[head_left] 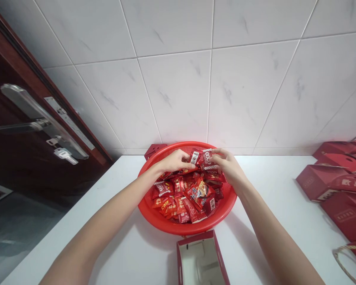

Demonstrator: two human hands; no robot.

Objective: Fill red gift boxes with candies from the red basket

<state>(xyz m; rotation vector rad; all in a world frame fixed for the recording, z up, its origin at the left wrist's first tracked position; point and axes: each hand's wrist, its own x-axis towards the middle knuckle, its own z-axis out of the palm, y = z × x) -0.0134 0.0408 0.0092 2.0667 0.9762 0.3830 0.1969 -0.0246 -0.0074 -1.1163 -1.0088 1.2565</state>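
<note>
A red plastic basket (157,225) stands on the white table, filled with red and orange wrapped snack packets (192,190). Inside its back part, my left hand (176,161) is closed, its fingertips pinching at a red packet with a white label (195,157). My right hand (228,164) grips another red snack packet (207,158) by its right edge, thumb and fingers closed on it. The two packets are side by side. In front of the basket sits an open dark red box (180,259) with a pale inside, partly cut off by the bottom edge.
Several dark red gift boxes (323,182) with rope handles (338,253) crowd the table's right side. Behind the basket, a red box corner (154,150) shows against the tiled wall (178,99). A brown door (14,158) with keys in its lock is at the left.
</note>
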